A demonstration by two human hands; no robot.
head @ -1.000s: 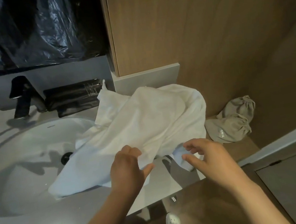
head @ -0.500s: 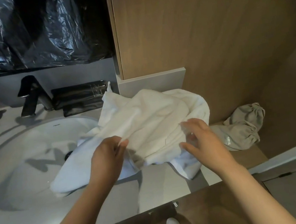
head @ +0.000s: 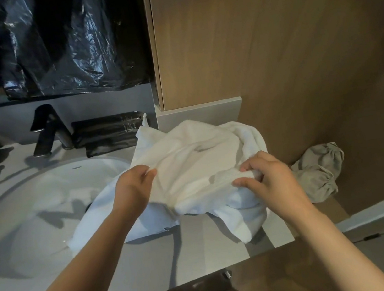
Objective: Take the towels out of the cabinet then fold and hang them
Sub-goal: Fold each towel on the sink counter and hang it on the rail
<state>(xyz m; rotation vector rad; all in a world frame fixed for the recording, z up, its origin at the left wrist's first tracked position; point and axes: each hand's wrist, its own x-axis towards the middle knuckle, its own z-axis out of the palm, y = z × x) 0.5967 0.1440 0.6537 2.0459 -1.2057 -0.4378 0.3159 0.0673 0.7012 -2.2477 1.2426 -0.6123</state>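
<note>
The white towel [head: 195, 159] lies rumpled along the worktop's [head: 154, 264] right edge, one end spilling into the sink [head: 22, 222]. The left hand [head: 132, 190] pinches its near-left hem. The right hand [head: 271, 178] has a bunched fold in its grip. Best to find two true corners, lift clear of the basin, and shake it flat before folding.
</note>
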